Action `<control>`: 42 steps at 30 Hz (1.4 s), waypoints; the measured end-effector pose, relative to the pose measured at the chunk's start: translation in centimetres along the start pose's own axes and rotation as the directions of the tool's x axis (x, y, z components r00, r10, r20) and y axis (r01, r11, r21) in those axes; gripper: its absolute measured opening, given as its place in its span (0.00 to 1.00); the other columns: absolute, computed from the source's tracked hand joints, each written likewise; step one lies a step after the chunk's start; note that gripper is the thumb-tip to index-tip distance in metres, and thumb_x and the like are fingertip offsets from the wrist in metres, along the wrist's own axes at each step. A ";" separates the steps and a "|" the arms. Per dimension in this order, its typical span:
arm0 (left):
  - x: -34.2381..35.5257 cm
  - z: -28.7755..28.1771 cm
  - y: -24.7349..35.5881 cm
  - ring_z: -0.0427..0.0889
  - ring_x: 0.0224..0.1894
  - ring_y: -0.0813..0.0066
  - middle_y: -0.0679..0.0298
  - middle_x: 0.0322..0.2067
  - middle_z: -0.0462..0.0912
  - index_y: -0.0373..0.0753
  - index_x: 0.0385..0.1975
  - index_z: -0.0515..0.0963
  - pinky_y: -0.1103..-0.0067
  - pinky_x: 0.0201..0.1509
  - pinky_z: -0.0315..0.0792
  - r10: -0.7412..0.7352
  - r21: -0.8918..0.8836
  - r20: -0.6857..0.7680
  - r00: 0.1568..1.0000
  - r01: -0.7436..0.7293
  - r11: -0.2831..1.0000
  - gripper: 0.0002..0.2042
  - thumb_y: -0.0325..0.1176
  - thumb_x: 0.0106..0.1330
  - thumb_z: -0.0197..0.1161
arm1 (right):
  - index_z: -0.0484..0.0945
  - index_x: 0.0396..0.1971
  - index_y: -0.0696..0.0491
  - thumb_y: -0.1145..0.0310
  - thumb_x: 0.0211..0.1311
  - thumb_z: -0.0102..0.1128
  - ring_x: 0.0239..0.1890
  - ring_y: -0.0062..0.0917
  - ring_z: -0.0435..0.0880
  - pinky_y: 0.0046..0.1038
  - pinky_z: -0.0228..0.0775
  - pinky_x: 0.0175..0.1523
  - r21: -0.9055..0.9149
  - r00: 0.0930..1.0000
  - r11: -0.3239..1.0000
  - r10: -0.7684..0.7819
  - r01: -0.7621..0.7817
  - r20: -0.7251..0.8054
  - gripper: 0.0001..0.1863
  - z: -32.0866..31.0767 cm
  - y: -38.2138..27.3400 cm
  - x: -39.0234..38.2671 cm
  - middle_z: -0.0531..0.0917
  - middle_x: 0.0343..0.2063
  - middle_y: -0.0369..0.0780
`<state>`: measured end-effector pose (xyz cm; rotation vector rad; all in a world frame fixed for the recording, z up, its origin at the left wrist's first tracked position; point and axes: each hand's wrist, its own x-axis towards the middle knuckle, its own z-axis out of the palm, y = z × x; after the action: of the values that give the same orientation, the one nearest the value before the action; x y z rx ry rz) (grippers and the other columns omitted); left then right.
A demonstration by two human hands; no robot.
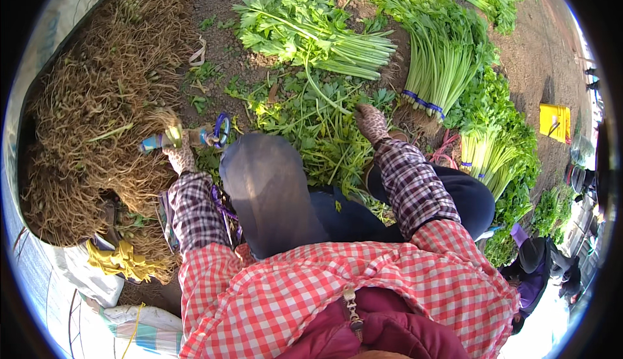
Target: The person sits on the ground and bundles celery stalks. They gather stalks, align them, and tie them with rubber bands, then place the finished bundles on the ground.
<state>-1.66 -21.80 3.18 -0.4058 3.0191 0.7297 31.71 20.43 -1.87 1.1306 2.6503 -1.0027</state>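
Note:
My right hand [372,124], in a spotted glove, is closed on the lower end of a celery stalk [319,91]. Its leafy top reaches up to the loose celery pile [315,31] in front of me. At left, my left hand [180,156], gloved alike, is closed on a pale celery root stub [174,136] with brown roots above it. Beside that hand lies a stick-like piece wrapped in blue [152,143], partly hidden by the hand. A blue tape ring [222,130] sits at the other end of it. Cut leaves and yellowed stems [305,125] cover the ground between my hands.
A big heap of brown roots [97,99] fills the left. Celery bundles tied with blue bands [436,67] lie at right, with another pale-stemmed bundle [479,151] nearer. A yellow container [555,123] stands far right. Yellow gloves [126,261] lie at lower left.

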 end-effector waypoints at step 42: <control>-14.9 2.1 17.1 0.78 0.57 0.54 0.48 0.55 0.76 0.36 0.65 0.63 0.59 0.63 0.74 0.519 -0.525 0.807 0.282 0.745 0.411 0.27 0.44 0.73 0.57 | 0.80 0.32 0.52 0.70 0.65 0.60 0.29 0.25 0.81 0.30 0.81 0.36 0.488 0.958 0.829 -0.283 0.273 -0.055 0.03 -2.7 -9.2 7.3 0.83 0.27 0.39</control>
<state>8.30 -2.52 9.95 -0.0793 1.0407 1.7466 20.74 21.79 2.79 0.7881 2.6675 -1.8162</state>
